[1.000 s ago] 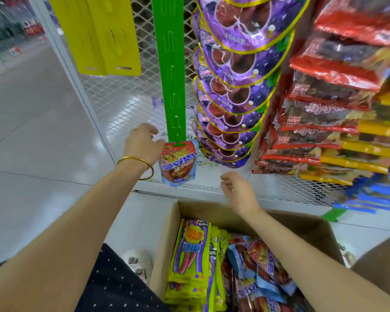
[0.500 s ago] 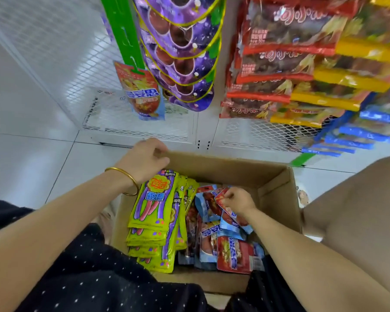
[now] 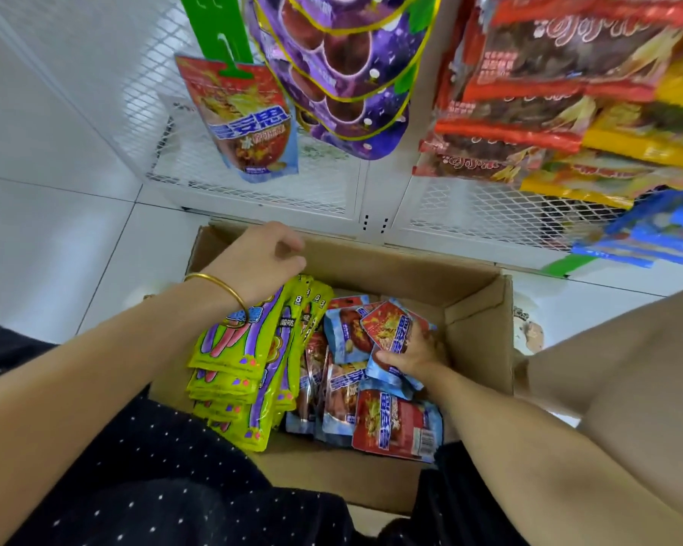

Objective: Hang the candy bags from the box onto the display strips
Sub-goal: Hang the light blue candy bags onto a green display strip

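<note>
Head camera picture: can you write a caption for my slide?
Right hand grips a red-and-blue candy bag in the cardboard box; another hangs on the green display strip.

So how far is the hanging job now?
Done: one red-and-blue candy bag hangs at the bottom of the green display strip. In hand: the right hand grips another such bag inside the cardboard box; the left hand holds nothing. Left: many red-and-blue bags and the yellow-green bags.

The box (image 3: pixel 478 309) is open on top, so it can be reached from above. Its left side is filled by green bags (image 3: pixel 249 372), and blue bags (image 3: pixel 395 423) are piled in the middle. Bare room is left at the far right. Above, the strip (image 3: pixel 229 29) is crowded by purple bags (image 3: pixel 344 72).
</note>
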Demonstrator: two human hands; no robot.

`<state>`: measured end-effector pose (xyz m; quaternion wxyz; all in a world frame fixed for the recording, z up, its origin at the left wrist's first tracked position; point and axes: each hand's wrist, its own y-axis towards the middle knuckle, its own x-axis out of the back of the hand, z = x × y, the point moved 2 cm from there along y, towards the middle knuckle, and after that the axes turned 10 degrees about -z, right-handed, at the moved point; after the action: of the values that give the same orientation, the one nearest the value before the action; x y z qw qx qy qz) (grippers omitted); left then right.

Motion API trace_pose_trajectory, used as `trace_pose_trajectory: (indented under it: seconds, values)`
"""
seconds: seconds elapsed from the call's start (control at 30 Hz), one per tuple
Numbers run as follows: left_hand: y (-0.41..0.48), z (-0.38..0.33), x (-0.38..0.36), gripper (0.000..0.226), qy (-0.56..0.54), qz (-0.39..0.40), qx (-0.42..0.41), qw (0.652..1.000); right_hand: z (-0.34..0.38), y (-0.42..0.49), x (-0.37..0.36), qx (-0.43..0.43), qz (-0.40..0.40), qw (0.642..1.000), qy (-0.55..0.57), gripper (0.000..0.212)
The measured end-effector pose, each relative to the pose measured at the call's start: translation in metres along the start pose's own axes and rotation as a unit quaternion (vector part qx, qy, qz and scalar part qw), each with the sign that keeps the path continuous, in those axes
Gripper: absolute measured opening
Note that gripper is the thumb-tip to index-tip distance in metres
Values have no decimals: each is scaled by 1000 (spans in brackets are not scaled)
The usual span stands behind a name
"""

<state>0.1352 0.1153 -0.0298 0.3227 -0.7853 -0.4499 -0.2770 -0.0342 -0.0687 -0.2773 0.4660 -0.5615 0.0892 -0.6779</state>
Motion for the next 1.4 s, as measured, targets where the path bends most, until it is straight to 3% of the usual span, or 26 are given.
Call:
trace_pose_trajectory:
  seconds: [0.13, 0.27, 0.43, 0.5, 0.63, 0.7, 0.8, 0.87, 0.93, 1.0, 1.07, 1.13, 1.2, 1.27, 1.33, 1.4]
  values:
    - [0, 6, 0, 24, -7, 7, 14, 1000, 12, -1, 1, 0, 14, 997, -77, 117]
    - [3, 8, 3, 22, -4, 18, 22, 1000, 20, -1, 5, 17, -42, 992, -116, 104]
    - [13, 5, 8, 21, 19, 44, -1, 999, 38, -11, 19, 95, -53, 984, -139, 32]
    - [14, 9, 12, 19, 5, 59, 19, 998, 51, -19, 32, 125, -59, 975, -172, 27]
    - [7, 10, 15, 16, -47, 87, 83, 992, 88, -45, 61, 185, -31, 975, -122, 24]
    - [0, 6, 7, 41, -138, 120, 190, 965, 113, -66, 74, 254, -34, 962, -91, 25]
    - [-10, -4, -6, 75, -253, 166, 318, 899, 144, -105, 89, 384, -79, 915, -97, 26]
    - [-13, -11, -6, 74, -302, 153, 340, 877, 154, -126, 95, 447, -146, 865, -175, 19]
    - [-16, -15, -1, 52, -338, 133, 324, 873, 157, -140, 103, 475, -223, 813, -253, 12]
    - [-19, -19, 5, 29, -356, 125, 303, 875, 153, -149, 112, 488, -243, 796, -264, 30]
    - [-20, -22, 11, 28, -380, 111, 286, 873, 152, -156, 121, 503, -253, 788, -250, 32]
    - [-16, -24, 16, 33, -367, 90, 251, 891, 154, -163, 132, 499, -239, 802, -224, 33]
    - [-11, -25, 21, 31, -262, 60, 180, 946, 155, -165, 140, 492, -229, 818, -191, 46]
    - [-9, -28, 34, 18, -58, 10, 51, 997, 162, -169, 149, 470, -226, 845, -118, 57]
    - [-10, -33, 48, 16, 60, -4, -59, 996, 175, -166, 158, 460, -256, 850, -32, 59]
    - [-11, -37, 60, 18, 107, 10, -137, 985, 195, -163, 164, 471, -256, 844, 16, 63]
